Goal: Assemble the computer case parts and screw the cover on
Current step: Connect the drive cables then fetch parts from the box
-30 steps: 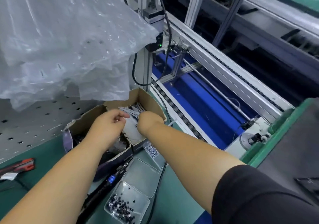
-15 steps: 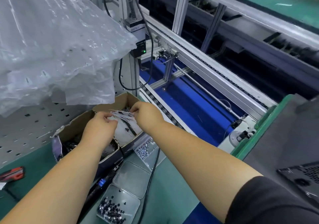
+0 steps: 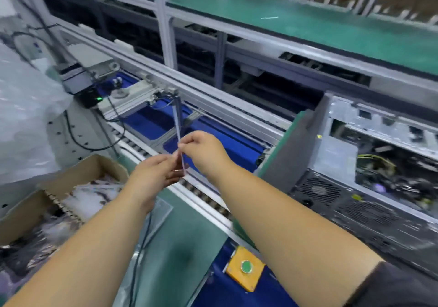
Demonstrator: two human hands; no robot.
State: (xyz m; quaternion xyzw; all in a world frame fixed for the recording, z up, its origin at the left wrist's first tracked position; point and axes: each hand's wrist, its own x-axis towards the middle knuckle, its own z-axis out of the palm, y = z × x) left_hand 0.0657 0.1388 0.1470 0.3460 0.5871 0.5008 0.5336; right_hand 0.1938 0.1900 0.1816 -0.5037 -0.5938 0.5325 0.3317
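Both hands [image 3: 151, 176] [image 3: 201, 150] pinching thin strip [image 3: 178, 131]; keep taut, carry toward case [image 3: 369, 164] at three o'clock.

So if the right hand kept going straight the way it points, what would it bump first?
Probably the left hand, right in front of the right hand; both pinch one thin strip. Depth is hard to judge.

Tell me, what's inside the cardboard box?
The cardboard box holds a pile of clear plastic packets with dark bits inside. Whatever lies beneath them is covered.
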